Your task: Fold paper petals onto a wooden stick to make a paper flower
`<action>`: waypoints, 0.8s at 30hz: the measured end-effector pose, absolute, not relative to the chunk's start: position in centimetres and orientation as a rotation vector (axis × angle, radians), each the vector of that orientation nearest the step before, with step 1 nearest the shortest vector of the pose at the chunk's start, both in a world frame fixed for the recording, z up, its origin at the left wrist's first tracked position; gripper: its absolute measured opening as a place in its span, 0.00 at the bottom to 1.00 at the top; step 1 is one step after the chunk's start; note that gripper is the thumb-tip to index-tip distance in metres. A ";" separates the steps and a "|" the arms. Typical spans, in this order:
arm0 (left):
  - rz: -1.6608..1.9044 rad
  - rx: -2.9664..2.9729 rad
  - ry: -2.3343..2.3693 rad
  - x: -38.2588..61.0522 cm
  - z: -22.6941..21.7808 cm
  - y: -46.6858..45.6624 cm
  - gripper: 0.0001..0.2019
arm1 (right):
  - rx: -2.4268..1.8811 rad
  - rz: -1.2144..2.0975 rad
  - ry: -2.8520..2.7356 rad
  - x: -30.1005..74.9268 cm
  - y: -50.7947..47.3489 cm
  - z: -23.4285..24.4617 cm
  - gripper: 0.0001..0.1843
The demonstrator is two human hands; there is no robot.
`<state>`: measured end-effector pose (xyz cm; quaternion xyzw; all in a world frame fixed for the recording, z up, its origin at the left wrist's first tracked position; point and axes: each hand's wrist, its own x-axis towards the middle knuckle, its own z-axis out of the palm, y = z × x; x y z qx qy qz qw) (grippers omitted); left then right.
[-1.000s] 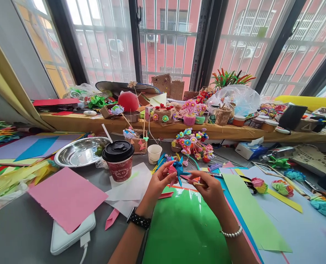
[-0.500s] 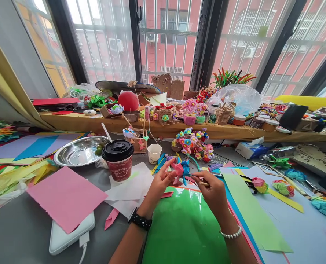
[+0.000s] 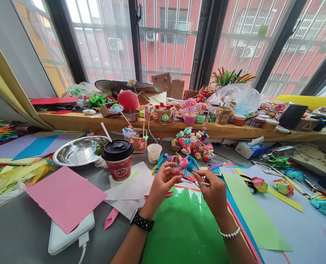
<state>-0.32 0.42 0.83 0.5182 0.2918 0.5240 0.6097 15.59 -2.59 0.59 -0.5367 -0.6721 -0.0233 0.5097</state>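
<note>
Right hand (image 3: 211, 186) closed around slim tan stick (image 3: 206, 184); left hand (image 3: 163, 183) curled, grip unclear. Pink folded-paper piece (image 3: 183, 162), blue folded-paper piece (image 3: 190, 164) at hands' twelve o'clock; multicoloured flower bunch (image 3: 189, 142) behind; white paper cup (image 3: 153, 158) at ten.

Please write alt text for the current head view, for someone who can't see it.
A person's left hand and right hand, the right holding a thin pale stick, are near pink folded paper and blue folded paper, above a glossy green board. A lidded cup stands leftward; craft flowers line the ledge below barred windows.
</note>
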 end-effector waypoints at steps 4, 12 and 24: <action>1.226 1.314 0.711 -0.2 0.8 0.2 0.12 | -1.275 -0.009 -1.646 15.6 -2.6 0.5 0.06; 1.369 1.297 0.885 -0.6 1.9 -0.2 0.08 | -1.156 0.078 -1.824 15.4 -2.8 0.8 0.09; 1.298 1.309 0.934 -0.5 1.6 0.1 0.10 | -1.075 0.119 -1.878 15.4 -2.8 0.7 0.10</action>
